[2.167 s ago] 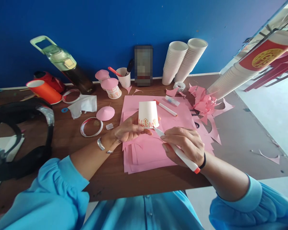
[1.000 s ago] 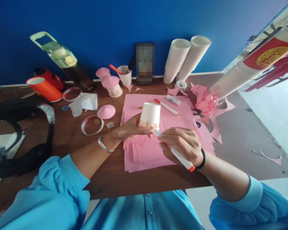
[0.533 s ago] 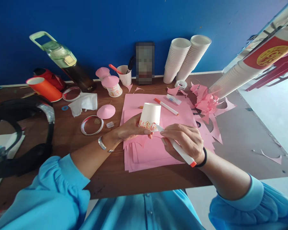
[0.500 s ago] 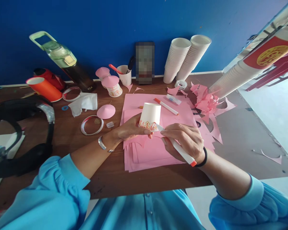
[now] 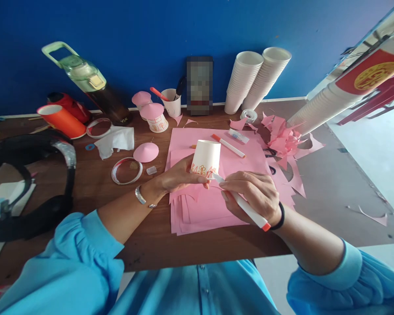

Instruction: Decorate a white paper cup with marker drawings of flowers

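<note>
My left hand is closed around a white paper cup, held upside down above pink paper. Orange and red flower and grass drawings run along the cup's lower band. In my right hand is a white marker pen with a red end cap; its tip is at the cup's lower right edge. Whether the tip touches the cup is too small to tell. Beneath both hands lie stacked pink paper sheets. Another white marker rests on the sheets behind the cup.
Two small cups with pink cone roofs stand at the back, near a pen cup and a phone. Stacked paper cups and pink scraps are on the right. Tape rolls, a bottle and headphones lie left.
The marker's tip has shifted slightly down along the cup's lower edge, and my right hand has moved a little with it. The cup stays in my left hand.
</note>
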